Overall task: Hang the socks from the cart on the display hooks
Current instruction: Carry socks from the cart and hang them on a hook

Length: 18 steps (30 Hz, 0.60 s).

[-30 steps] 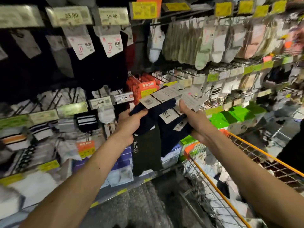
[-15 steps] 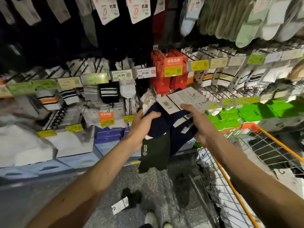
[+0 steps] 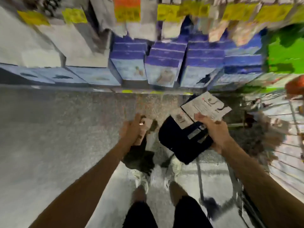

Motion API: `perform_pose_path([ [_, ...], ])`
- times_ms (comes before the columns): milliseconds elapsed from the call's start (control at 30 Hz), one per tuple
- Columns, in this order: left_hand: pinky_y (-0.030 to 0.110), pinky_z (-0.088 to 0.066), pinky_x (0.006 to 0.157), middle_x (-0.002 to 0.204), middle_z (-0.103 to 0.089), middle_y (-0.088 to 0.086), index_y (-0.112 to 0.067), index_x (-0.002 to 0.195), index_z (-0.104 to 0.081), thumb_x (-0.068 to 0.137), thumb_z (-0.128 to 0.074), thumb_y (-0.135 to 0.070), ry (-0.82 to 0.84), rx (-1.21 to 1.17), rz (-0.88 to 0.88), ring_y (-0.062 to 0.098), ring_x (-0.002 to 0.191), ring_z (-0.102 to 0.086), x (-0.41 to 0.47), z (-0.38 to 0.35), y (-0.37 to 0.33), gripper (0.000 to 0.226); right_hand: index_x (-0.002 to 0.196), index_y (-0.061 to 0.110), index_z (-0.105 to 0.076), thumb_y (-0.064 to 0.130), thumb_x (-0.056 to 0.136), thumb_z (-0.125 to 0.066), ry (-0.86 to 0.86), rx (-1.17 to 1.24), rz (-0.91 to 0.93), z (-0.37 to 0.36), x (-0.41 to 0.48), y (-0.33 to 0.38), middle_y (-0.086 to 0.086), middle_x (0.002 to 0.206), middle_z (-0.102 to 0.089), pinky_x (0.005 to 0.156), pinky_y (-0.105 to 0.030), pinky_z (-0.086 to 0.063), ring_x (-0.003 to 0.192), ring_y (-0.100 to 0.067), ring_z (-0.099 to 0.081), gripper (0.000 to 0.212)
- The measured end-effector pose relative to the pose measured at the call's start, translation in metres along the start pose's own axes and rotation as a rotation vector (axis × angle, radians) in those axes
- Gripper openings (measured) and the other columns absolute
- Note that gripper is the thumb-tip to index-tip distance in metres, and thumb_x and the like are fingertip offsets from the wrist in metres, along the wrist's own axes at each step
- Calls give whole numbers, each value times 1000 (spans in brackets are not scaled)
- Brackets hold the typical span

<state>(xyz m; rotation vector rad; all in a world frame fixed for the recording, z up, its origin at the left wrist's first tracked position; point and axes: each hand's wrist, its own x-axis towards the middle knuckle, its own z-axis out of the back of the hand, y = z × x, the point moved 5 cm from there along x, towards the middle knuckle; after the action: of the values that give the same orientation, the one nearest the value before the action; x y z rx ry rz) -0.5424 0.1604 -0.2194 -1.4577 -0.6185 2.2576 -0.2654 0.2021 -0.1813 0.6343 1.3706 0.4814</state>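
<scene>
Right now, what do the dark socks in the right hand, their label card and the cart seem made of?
The navy socks: soft knit fabric, matte; they droop limply from the right hand. The label card: thin printed paperboard, flat with crisp edges. The cart: probably metal wire, judging by its thin grid bars, though it is blurred.

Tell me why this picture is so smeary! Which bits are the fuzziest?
Head view: the camera seems to be swinging, so the yellow paper price tags and blue cardboard boxes at the top smear into streaks; the silver wire cart at the right edge is streaked too; sharpest is the right hand with its grip on the navy socks with white paper labels.
</scene>
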Motion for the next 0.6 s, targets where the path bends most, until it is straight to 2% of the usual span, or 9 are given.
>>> perform_pose_path([
  [33, 20, -38, 35, 35, -46, -4, -14, 59, -50, 106, -38, -44, 0, 41, 33, 7, 30, -46, 26, -6, 30, 57, 89, 19, -71, 20, 86, -77, -18, -16, -5, -5, 20, -32, 1, 80, -75, 62, -33, -56, 76, -24, -73, 8],
  [67, 21, -44, 43, 45, -51, -1, -12, 64, -52, 107, -35, -41, -2, 118, 60, 10, 40, -52, 55, -12, 62, 54, 95, 18, -73, 18, 85, -77, -34, -42, -15, -11, 42, -64, -2, 88, -76, 68, -37, -57, 81, -25, -73, 11],
  [100, 27, -53, 59, 63, -58, 4, -10, 75, -57, 108, -34, -40, -6, 226, 64, 17, 58, -60, 86, -17, 92, 49, 101, 16, -73, 17, 85, -78, -42, -76, -29, -16, 64, -97, -5, 92, -76, 69, -39, -58, 80, -26, -73, 17],
  [133, 34, -54, 76, 82, -61, 10, -8, 90, -62, 107, -34, -39, 2, 345, 61, 26, 79, -63, 120, -23, 120, 44, 104, 12, -73, 18, 84, -79, -57, -108, -49, -20, 88, -130, -8, 94, -76, 64, -39, -59, 74, -26, -71, 22],
  [200, 41, -45, 93, 109, -63, 18, -3, 115, -63, 107, -35, -35, 22, 561, 31, 36, 108, -60, 185, -40, 168, 43, 102, 10, -72, 19, 84, -79, -69, -159, -83, -28, 136, -190, -14, 91, -74, 51, -33, -56, 62, -25, -68, 22],
  [300, 40, -39, 101, 128, -60, 19, -2, 124, -58, 107, -38, -32, 37, 758, -58, 35, 121, -54, 280, -74, 220, 39, 95, 17, -71, 15, 86, -76, -53, -159, -69, -39, 201, -261, -6, 86, -77, 46, -29, -52, 58, -19, -69, 10],
  [433, 46, -44, 103, 134, -58, 17, -13, 138, -48, 101, -46, -40, 7, 805, -84, 39, 123, -54, 403, -101, 286, 46, 101, 24, -72, 21, 84, -78, -63, -177, -51, -50, 273, -325, -1, 96, -77, 47, -28, -53, 71, -18, -73, 18],
  [500, 52, -40, 107, 148, -47, 16, -20, 151, -33, 100, -45, -47, 2, 867, -92, 40, 131, -48, 456, -111, 311, 59, 99, 27, -72, 21, 82, -78, -34, -189, -41, -57, 303, -347, 7, 90, -77, 49, -28, -56, 72, -13, -74, 19],
  [600, 55, -35, 109, 164, -17, 15, -24, 159, -9, 100, -44, -54, -1, 971, -96, 44, 140, -37, 499, -129, 330, 75, 99, 27, -72, 14, 80, -78, -4, -200, -12, -63, 333, -371, 15, 89, -77, 57, -19, -58, 79, -4, -73, 24],
])
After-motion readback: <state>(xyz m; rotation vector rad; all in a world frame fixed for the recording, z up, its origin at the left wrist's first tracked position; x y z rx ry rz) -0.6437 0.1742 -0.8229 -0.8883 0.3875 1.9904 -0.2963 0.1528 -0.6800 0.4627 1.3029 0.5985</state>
